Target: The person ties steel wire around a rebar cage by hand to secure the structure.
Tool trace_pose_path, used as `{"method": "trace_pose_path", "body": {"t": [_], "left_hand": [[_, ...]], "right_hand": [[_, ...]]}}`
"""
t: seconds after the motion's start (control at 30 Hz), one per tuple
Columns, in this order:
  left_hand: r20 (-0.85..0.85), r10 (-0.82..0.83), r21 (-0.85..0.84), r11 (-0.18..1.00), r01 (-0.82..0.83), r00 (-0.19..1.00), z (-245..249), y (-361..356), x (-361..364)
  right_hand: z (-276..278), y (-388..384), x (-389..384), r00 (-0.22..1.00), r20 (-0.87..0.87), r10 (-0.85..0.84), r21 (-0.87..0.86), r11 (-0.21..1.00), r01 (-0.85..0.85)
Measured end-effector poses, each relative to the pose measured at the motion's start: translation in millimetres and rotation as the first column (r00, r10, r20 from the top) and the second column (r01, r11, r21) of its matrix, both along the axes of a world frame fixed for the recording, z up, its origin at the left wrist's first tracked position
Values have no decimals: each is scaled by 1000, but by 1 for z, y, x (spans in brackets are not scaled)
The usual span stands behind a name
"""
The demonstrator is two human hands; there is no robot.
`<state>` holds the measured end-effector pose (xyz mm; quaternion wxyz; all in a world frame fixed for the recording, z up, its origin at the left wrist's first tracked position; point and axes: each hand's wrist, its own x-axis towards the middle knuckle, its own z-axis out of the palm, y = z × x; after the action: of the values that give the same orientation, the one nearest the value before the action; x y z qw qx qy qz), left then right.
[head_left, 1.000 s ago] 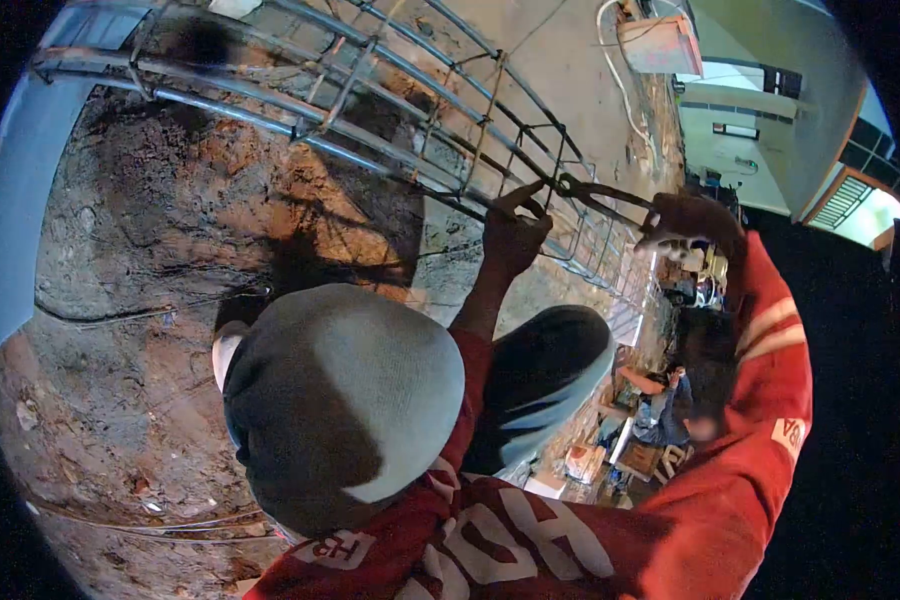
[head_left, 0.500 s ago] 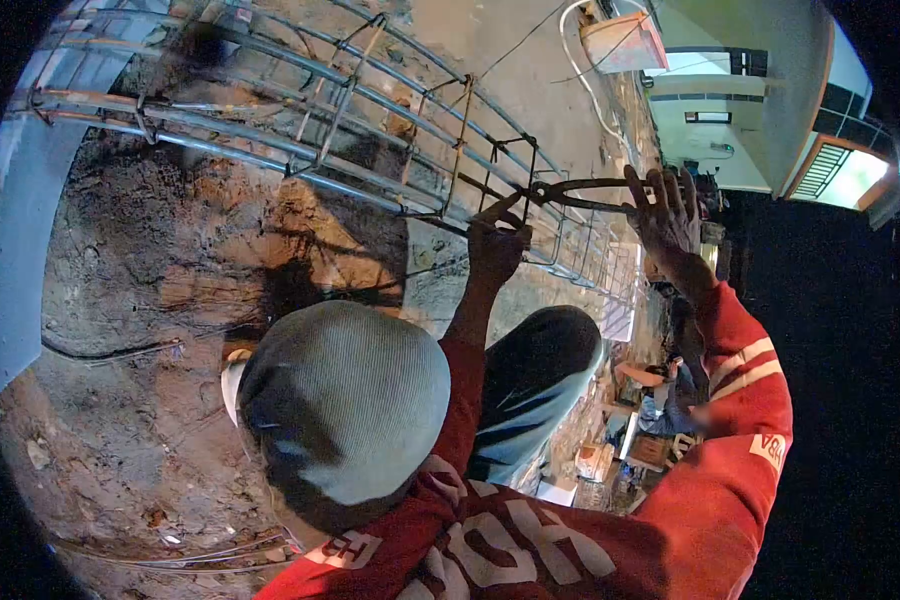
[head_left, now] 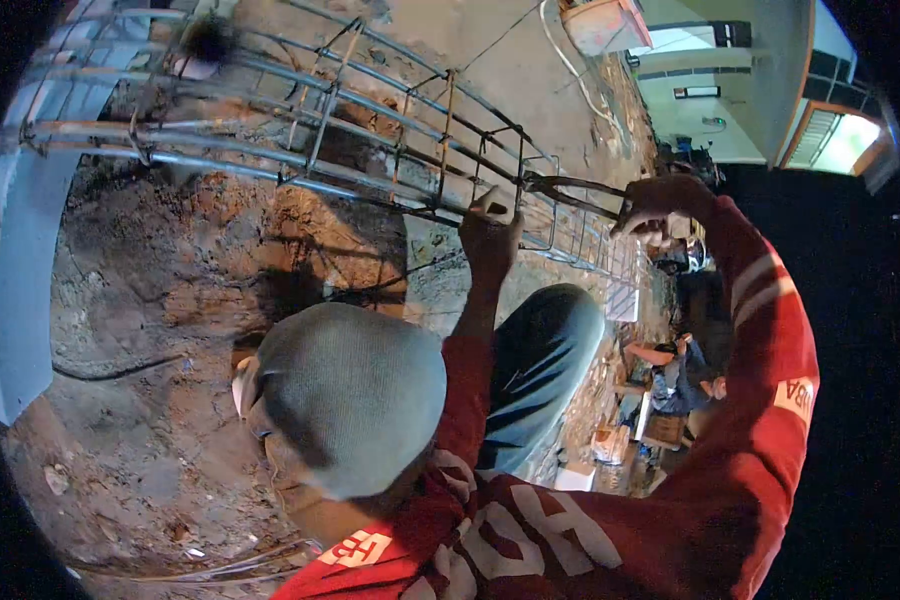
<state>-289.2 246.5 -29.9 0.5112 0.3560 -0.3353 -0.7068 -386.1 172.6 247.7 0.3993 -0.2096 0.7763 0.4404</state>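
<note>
Dark metal pincers (head_left: 575,190) are clasped in the right hand's grip (head_left: 662,207) at the long steel-bar cage (head_left: 445,135); the left hand (head_left: 491,230) is set at its near edge, grip unclear; room alongside is narrowed by a blue-trousered knee (head_left: 560,325).

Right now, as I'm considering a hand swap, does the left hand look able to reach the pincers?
Probably yes: the left hand is at the rebar cage, close to the head of the pincers in the right hand; only a thin bar seems to stand between.
</note>
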Motion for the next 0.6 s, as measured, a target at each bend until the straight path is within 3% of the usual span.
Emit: {"method": "trace_pose_path", "body": {"t": [0.07, 0.1, 0.13, 0.17, 0.2, 0.23, 0.27, 0.3, 0.33, 0.4, 0.43, 0.47, 0.5, 0.53, 0.57, 0.6], "left_hand": [[210, 287, -83, 958, -276, 935, -12, 16, -23], [386, 466, -252, 883, -395, 796, -12, 26, -28], [-35, 467, 46, 884, -465, 884, -18, 38, -44], [217, 457, -53, 888, -457, 862, -1, 39, -21], [452, 444, -151, 893, -424, 774, 20, 32, 5], [447, 448, -165, 892, -421, 775, 25, 26, 12], [458, 175, 56, 973, -224, 871, 28, 24, 16], [410, -117, 273, 962, 1, 904, 29, 24, 18], [412, -127, 259, 966, 18, 902, 30, 27, 17], [639, 3, -214, 961, 174, 769, 3, 43, -12], [364, -27, -11, 999, 34, 931, -14, 43, -30], [611, 225, -511, 844, 162, 759, -11, 36, -9], [435, -51, -277, 942, 187, 899, -27, 37, -20], [167, -270, -31, 960, 279, 948, -40, 35, -33], [174, -279, -46, 956, 291, 944, -26, 26, -26], [-60, -441, 196, 874, 444, 895, 2, 13, -7]], "right_hand": [[0, 3, 3, 997, -64, 51, 5, 999, -50], [2, 5, 15, 981, -81, 179, -12, 983, -181], [3, 7, 25, 947, -99, 307, -25, 950, -310], [3, 21, -8, 728, 10, 686, -185, 717, -673], [8, 25, 17, 782, -130, 610, -235, 747, -622], [3, 38, 9, 570, -246, 784, -206, 533, -821], [-1, 49, 10, 315, -348, 883, -139, 284, -949], [-7, 55, 10, 144, -379, 914, -101, 114, -988], [-13, 62, 10, 160, -392, 906, -103, 129, -986], [-21, 70, 22, 222, -463, 858, -108, 194, -975], [-20, 61, 16, 466, -350, 813, -64, 476, -877], [-20, 60, -6, 631, -212, 746, -201, 599, -775], [-7, 71, -18, 891, -11, 453, -487, 776, -400], [1, 82, -29, 949, 283, 141, -637, 767, 76], [-9, 77, -33, 977, 213, 4, -504, 857, 106], [-9, 85, -34, 976, 218, -5, -515, 848, 120]]}}
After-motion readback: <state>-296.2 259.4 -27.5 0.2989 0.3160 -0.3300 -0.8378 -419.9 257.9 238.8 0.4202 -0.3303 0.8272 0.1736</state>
